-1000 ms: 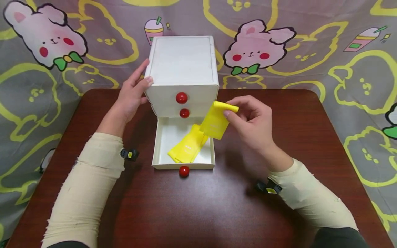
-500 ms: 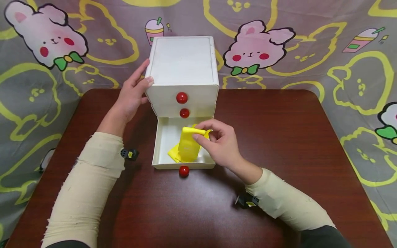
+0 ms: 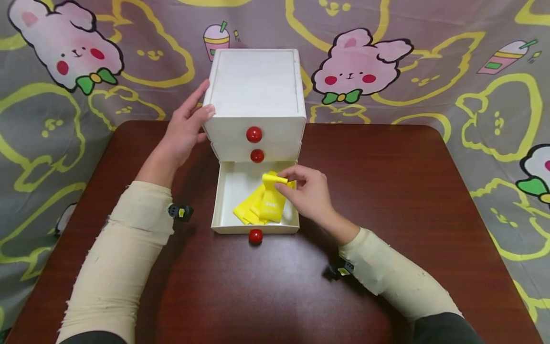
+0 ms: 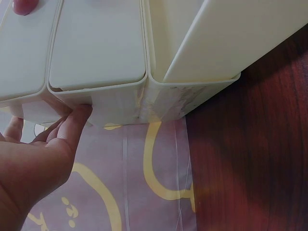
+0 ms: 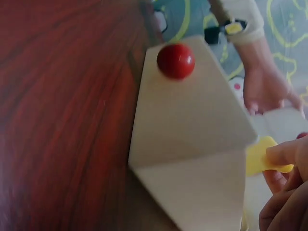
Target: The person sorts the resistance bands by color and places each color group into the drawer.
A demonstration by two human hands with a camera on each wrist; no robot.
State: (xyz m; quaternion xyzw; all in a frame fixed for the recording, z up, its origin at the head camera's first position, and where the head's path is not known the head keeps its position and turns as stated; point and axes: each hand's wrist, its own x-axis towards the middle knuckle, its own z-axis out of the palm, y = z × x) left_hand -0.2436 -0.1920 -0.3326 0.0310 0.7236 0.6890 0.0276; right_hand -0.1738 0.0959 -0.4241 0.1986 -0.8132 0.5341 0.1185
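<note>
A white drawer cabinet [image 3: 255, 83] with red ball knobs stands toward the back of the table, its bottom drawer [image 3: 216, 205] pulled out. My left hand [image 3: 182, 129] rests against the cabinet's left side, fingers extended and thumb at the front corner; the left wrist view has this hand [image 4: 43, 163] by the side wall. Between thumb and fingers, my right hand [image 3: 311, 193] pinches the rolled top end of a flat yellow band [image 3: 272, 203] with small white print. It hangs over the open drawer, overlapping other yellow bands [image 3: 247, 210] lying inside.
The upper two drawers are closed, with red knobs [image 3: 254, 134] on their fronts. Another knob [image 3: 255, 236] sticks out from the open drawer toward me. Dark red-brown tabletop [image 3: 386, 191] surrounds the cabinet. Behind it hangs a patterned cloth [image 3: 266, 24].
My right hand has carried the yellow band left and down, from beside the cabinet to over the open drawer, then shifted it slightly right. My left hand has stayed on the cabinet.
</note>
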